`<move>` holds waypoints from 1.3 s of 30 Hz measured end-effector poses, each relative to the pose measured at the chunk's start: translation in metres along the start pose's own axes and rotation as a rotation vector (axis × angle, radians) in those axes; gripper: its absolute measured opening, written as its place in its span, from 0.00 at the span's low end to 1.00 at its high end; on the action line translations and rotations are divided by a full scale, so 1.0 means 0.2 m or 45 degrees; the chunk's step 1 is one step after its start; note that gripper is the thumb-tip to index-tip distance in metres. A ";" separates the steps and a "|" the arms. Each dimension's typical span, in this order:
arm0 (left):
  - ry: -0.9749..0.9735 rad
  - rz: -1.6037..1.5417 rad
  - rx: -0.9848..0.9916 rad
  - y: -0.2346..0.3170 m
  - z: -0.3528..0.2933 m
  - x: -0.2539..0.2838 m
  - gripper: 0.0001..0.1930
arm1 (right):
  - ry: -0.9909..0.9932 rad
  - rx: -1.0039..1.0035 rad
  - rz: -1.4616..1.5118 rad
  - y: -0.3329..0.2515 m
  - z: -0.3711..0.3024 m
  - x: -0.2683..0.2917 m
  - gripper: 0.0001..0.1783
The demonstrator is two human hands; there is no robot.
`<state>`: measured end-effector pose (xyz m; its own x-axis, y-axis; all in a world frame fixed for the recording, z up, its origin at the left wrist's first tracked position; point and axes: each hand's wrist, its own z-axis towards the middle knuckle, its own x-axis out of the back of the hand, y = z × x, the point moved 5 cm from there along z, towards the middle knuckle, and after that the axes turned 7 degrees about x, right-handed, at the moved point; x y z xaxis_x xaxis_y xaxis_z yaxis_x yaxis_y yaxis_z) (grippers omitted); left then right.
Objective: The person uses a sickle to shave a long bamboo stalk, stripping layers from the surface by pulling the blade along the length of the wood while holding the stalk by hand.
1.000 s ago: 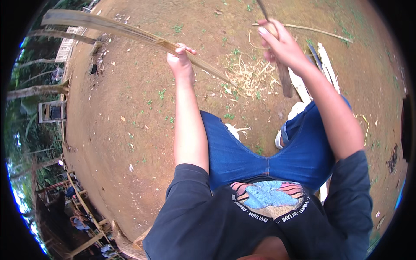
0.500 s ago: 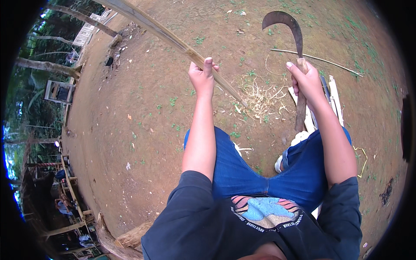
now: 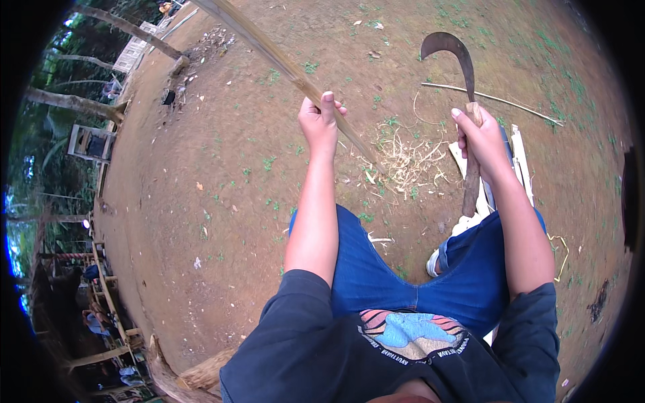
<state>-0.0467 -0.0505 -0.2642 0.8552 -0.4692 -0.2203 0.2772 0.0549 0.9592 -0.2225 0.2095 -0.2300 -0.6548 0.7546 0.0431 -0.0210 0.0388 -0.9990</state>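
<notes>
My left hand [image 3: 321, 123] is closed round a long split bamboo strip [image 3: 275, 59]. The strip slants from beyond the upper edge down to a narrow end above a heap of pale shavings [image 3: 411, 158] on the ground. In my right hand [image 3: 482, 138] is the wooden handle of a sickle [image 3: 463, 59], its dark curved blade pointing up and hooking to the left. The handle's lower end sticks out below my fist. Blade and bamboo strip are well apart.
A thin stick [image 3: 497, 102] lies behind the sickle. Pale split pieces [image 3: 521, 161] lie beside my right leg. Thick logs [image 3: 205, 371] are at the lower left. Tree trunks [image 3: 74, 104] and a wooden structure [image 3: 111, 295] stand along the left, past bare soil with sparse weeds.
The sickle has dropped slightly nearer to me and a little right. My left hand and the bamboo strip have shifted slightly right. Both grips stay the same.
</notes>
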 end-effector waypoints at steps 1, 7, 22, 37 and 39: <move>0.008 0.021 -0.007 0.01 0.00 0.00 0.20 | 0.003 0.001 -0.001 -0.01 0.00 -0.01 0.15; -0.011 0.112 -0.053 0.01 0.02 0.03 0.21 | 0.005 0.006 -0.035 -0.02 -0.01 -0.03 0.13; -0.017 0.502 -0.119 0.03 0.03 0.03 0.22 | 0.014 0.007 0.040 -0.02 -0.01 -0.03 0.13; -0.247 0.804 0.127 -0.28 0.04 -0.09 0.15 | 0.108 0.051 0.103 -0.01 -0.01 0.03 0.14; -0.320 0.767 0.250 -0.15 -0.01 -0.19 0.19 | 0.196 0.157 0.111 -0.02 -0.01 0.08 0.13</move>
<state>-0.0861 -0.0317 -0.2844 0.7007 -0.5991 0.3874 -0.3205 0.2207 0.9212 -0.2316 0.2220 -0.2249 -0.5354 0.8430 -0.0523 -0.0677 -0.1046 -0.9922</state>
